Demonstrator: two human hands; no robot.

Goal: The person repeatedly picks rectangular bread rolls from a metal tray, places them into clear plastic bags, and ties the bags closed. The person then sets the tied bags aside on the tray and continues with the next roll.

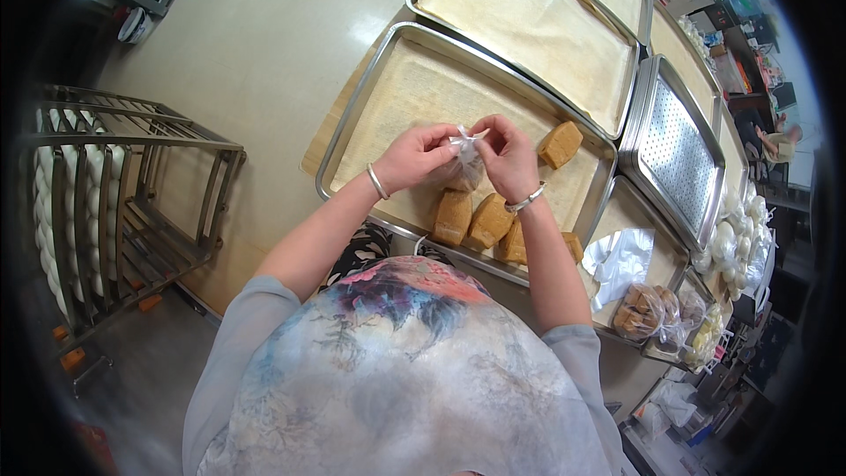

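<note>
Both of my hands grip the gathered neck of a clear plastic bag (468, 168) over the front metal baking tray (423, 32). My left hand (423, 153) pinches the neck from the left, and my right hand (505, 153) pinches it from the right. Something brownish shows dimly inside the bag, partly veiled by the plastic. Just below it, several brown block-shaped buns (453, 218) lie along the near side of the tray, some hidden behind my right forearm. One more brown bun (560, 145) rests to the right of my right hand. Parchment-like paper lines the tray.
Other lined trays (529, 6) stand beyond. To the right are stacked perforated trays (681, 152), flat plastic bags (620, 264) and bagged brown buns (641, 312). A metal rack (139, 139) holding white buns stands at left. A person (780, 145) is at the far right.
</note>
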